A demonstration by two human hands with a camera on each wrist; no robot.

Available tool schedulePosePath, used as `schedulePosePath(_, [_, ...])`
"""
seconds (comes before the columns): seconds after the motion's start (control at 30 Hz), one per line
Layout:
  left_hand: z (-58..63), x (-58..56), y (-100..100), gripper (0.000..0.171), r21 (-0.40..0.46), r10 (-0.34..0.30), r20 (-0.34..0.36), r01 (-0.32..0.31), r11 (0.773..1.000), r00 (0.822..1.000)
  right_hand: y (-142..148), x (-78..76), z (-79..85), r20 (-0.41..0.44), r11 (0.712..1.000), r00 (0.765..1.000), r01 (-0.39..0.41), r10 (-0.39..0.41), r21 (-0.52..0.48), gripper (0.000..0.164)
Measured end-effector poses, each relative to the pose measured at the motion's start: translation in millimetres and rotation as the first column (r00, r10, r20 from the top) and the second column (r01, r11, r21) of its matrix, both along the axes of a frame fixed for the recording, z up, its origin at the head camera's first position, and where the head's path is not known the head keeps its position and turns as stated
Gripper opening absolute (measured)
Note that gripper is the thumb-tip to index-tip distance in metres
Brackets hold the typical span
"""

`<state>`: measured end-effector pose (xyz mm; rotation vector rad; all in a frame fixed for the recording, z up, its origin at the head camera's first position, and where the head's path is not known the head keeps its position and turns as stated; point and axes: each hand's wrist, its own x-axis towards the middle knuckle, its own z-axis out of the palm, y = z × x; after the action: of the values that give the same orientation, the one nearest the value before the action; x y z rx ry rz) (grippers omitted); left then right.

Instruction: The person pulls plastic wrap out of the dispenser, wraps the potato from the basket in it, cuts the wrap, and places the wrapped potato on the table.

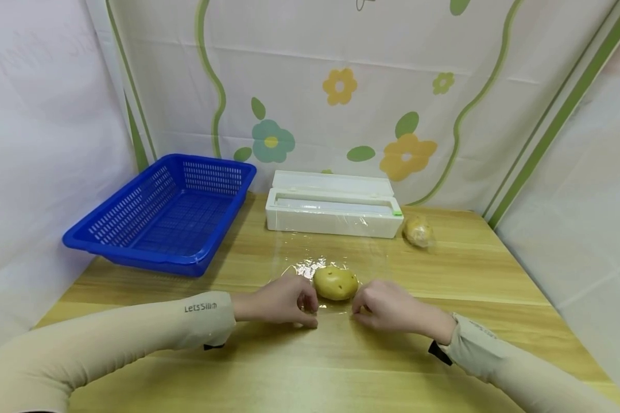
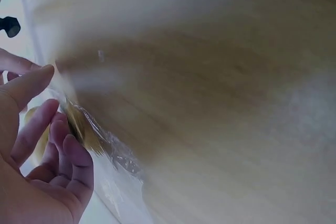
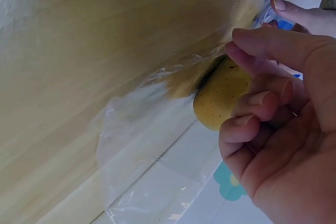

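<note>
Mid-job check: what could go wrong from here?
The film looks creased along its near edge, so it might cling to itself or tear. It seems to run back to the white box, so a tug might drag that. The potato lies between the left hand and right hand, ungripped, so it could roll if the film lifts unevenly.

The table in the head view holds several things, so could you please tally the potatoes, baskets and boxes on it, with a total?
Potatoes: 2 (the near potato and the wrapped potato)
Baskets: 1 (the blue basket)
Boxes: 1 (the white box)
Total: 4
</note>
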<state>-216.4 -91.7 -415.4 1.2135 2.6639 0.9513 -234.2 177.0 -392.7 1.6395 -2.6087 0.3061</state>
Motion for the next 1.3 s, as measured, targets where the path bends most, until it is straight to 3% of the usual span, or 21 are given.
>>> schedulePosePath(0.17, [0.0,2.1,5,0.024,-0.064,0.055,-0.072,-0.059,0.996,0.996,2,-2.9,2.7,0.027,0.998,1.000,-0.006,0.008,-0.063,0.006])
schedulePosePath(0.33, [4.0,3.0,9,0.011,-0.092,0.087,-0.138,-0.101,0.991,0.987,3,-7.0,6.8,0.006,0.992,1.000,-0.023,0.024,-0.121,0.008])
schedulePosePath(0.53, [12.0,4.9,6,0.006,-0.066,0.154,-0.196,-0.169,0.983,0.968,7,-11.0,8.6,-0.078,0.980,0.997,-0.032,0.017,-0.197,0.009])
schedulePosePath(0.73, [18.0,5.4,3,0.006,-0.009,0.185,-0.267,-0.195,0.981,0.946,6,-17.7,8.8,-0.156,0.964,0.987,-0.066,0.026,-0.258,0.014])
schedulePosePath(0.83, [18.1,2.6,2,0.009,0.008,0.180,-0.270,-0.185,0.983,0.946,6,-22.8,7.6,-0.082,0.963,0.995,-0.068,0.048,-0.263,0.013])
schedulePosePath(0.97, [18.8,-5.8,0,0.010,0.032,0.151,-0.236,-0.147,0.989,0.960,6,-29.5,6.0,0.070,0.954,0.995,-0.041,0.065,-0.296,0.012])
schedulePosePath(1.13, [20.2,-18.0,-2,0.010,0.073,0.147,-0.206,-0.134,0.988,0.967,6,-37.3,6.1,0.201,0.936,0.977,0.005,0.070,-0.353,0.020])
schedulePosePath(1.3, [21.9,-23.7,-3,0.011,0.122,0.158,-0.161,-0.139,0.983,0.974,5,-44.3,6.0,0.311,0.929,0.950,0.096,0.021,-0.357,0.021])
